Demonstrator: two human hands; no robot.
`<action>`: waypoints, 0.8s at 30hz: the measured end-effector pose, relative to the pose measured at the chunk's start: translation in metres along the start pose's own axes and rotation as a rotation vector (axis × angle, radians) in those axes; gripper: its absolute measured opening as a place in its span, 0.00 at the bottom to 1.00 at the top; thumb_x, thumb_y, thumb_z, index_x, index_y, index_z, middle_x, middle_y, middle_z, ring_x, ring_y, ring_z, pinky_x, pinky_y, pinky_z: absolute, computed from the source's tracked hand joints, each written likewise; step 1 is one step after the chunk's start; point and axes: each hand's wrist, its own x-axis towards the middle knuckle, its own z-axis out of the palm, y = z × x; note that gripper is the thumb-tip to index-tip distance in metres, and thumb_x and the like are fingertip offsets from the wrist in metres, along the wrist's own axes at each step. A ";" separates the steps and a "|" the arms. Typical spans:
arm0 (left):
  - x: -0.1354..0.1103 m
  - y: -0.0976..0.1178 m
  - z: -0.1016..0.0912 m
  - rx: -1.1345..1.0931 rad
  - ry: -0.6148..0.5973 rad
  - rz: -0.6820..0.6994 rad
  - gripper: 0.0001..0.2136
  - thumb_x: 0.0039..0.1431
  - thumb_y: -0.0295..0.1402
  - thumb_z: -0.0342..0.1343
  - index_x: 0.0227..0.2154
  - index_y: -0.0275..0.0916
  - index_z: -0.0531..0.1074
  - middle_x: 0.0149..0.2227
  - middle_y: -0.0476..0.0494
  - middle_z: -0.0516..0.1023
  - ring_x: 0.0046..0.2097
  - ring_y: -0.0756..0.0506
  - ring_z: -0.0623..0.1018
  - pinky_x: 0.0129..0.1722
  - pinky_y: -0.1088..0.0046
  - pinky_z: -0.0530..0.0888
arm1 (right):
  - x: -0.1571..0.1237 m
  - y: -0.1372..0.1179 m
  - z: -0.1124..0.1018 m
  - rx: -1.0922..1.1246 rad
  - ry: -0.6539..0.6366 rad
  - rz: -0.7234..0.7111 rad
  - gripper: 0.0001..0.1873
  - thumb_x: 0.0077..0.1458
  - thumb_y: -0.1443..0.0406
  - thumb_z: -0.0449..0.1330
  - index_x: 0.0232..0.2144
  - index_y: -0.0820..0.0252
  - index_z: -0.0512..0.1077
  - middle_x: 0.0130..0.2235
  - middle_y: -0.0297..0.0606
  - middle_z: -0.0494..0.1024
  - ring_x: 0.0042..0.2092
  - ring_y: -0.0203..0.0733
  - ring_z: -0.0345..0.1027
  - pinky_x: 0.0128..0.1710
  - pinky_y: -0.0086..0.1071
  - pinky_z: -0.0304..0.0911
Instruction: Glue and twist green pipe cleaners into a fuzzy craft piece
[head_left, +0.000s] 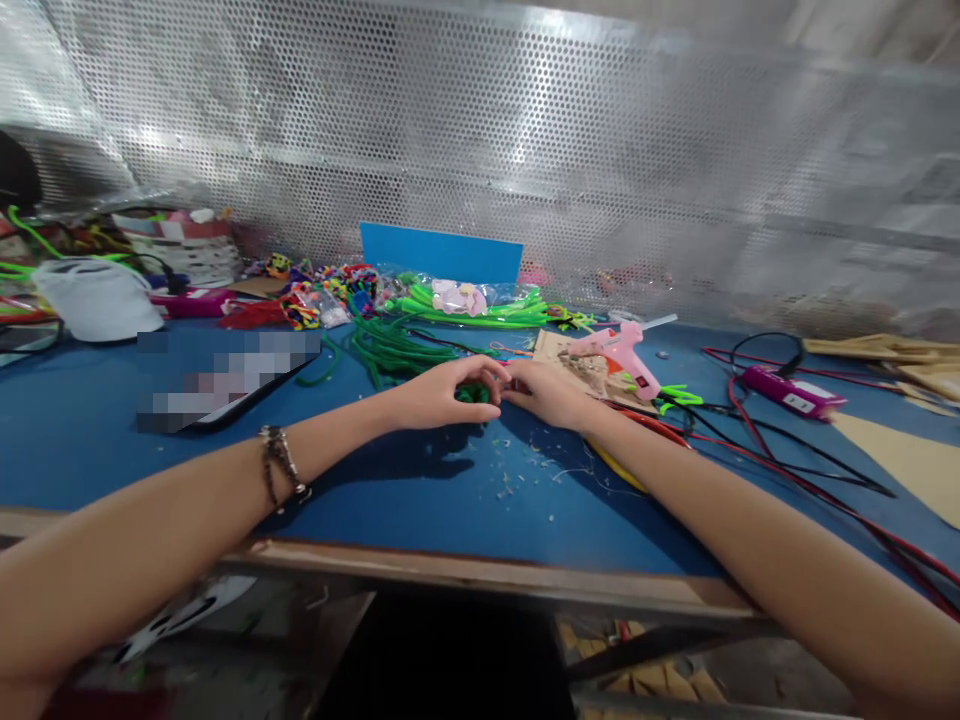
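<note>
Over the middle of the blue table, my left hand [444,394] curls its fingers around a dark green, coiled pipe cleaner [474,394]. My right hand [551,394] meets it fingertip to fingertip. Its fingers are pinched together, and whatever sits between them is hidden. Just behind my left hand spreads a loose bundle of dark green pipe cleaners [390,347]. A pink glue gun [621,352] lies beyond my right hand, on a stained piece of cardboard [555,350].
A phone-like device [240,385] lies left, partly blurred out. Behind are bright green pipe cleaners [487,312], a blue board [442,253] and a white cap [97,297]. Red and black cables [780,450] and a purple power strip [793,392] are right. Scraps litter the front.
</note>
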 end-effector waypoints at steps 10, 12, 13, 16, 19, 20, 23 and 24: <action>0.002 0.000 0.004 0.035 0.344 -0.118 0.11 0.50 0.39 0.45 0.26 0.35 0.63 0.22 0.50 0.68 0.26 0.52 0.70 0.28 0.77 0.67 | -0.008 -0.027 -0.020 0.097 0.281 0.091 0.04 0.51 0.70 0.48 0.28 0.63 0.63 0.22 0.31 0.67 0.24 0.32 0.59 0.25 0.25 0.52; 0.002 0.001 0.004 0.074 0.335 -0.093 0.11 0.51 0.38 0.44 0.24 0.35 0.63 0.21 0.51 0.68 0.26 0.52 0.69 0.28 0.78 0.66 | -0.008 -0.033 -0.023 0.117 0.308 0.064 0.04 0.50 0.70 0.50 0.27 0.63 0.64 0.22 0.31 0.67 0.25 0.32 0.60 0.27 0.25 0.53; 0.002 0.001 0.004 0.095 0.332 -0.076 0.11 0.52 0.38 0.44 0.23 0.35 0.63 0.21 0.51 0.68 0.25 0.52 0.69 0.28 0.78 0.65 | -0.008 -0.035 -0.024 0.121 0.320 0.051 0.04 0.49 0.70 0.50 0.26 0.63 0.64 0.22 0.31 0.68 0.25 0.32 0.61 0.27 0.25 0.53; 0.001 0.001 0.004 0.118 0.339 -0.058 0.13 0.52 0.38 0.43 0.21 0.35 0.62 0.20 0.51 0.67 0.24 0.53 0.67 0.26 0.79 0.64 | -0.008 -0.039 -0.025 0.111 0.343 0.027 0.05 0.49 0.69 0.51 0.26 0.62 0.65 0.22 0.31 0.68 0.25 0.32 0.61 0.28 0.26 0.53; 0.001 0.002 0.004 0.063 0.314 -0.064 0.13 0.53 0.39 0.42 0.21 0.35 0.62 0.19 0.52 0.65 0.23 0.53 0.66 0.25 0.79 0.63 | -0.010 -0.042 -0.027 0.092 0.347 0.008 0.05 0.50 0.68 0.50 0.26 0.62 0.66 0.23 0.32 0.69 0.26 0.32 0.61 0.28 0.26 0.53; 0.001 0.002 0.004 0.038 0.301 -0.061 0.12 0.53 0.38 0.42 0.22 0.35 0.62 0.20 0.52 0.64 0.23 0.54 0.66 0.24 0.80 0.63 | -0.011 -0.043 -0.027 0.094 0.345 0.006 0.06 0.50 0.68 0.50 0.26 0.62 0.66 0.23 0.32 0.69 0.26 0.32 0.61 0.28 0.27 0.53; 0.001 0.003 0.004 0.010 0.273 -0.048 0.10 0.52 0.37 0.44 0.24 0.35 0.62 0.21 0.53 0.64 0.23 0.55 0.66 0.23 0.81 0.63 | -0.013 -0.045 -0.029 0.150 0.354 0.017 0.05 0.49 0.68 0.51 0.27 0.61 0.66 0.24 0.33 0.71 0.27 0.33 0.62 0.29 0.27 0.55; 0.001 0.003 0.004 0.016 0.271 -0.044 0.09 0.52 0.36 0.46 0.25 0.35 0.63 0.21 0.53 0.64 0.23 0.55 0.66 0.23 0.81 0.63 | -0.014 -0.045 -0.030 0.185 0.364 0.021 0.04 0.49 0.68 0.52 0.27 0.61 0.66 0.24 0.33 0.71 0.27 0.33 0.63 0.29 0.27 0.55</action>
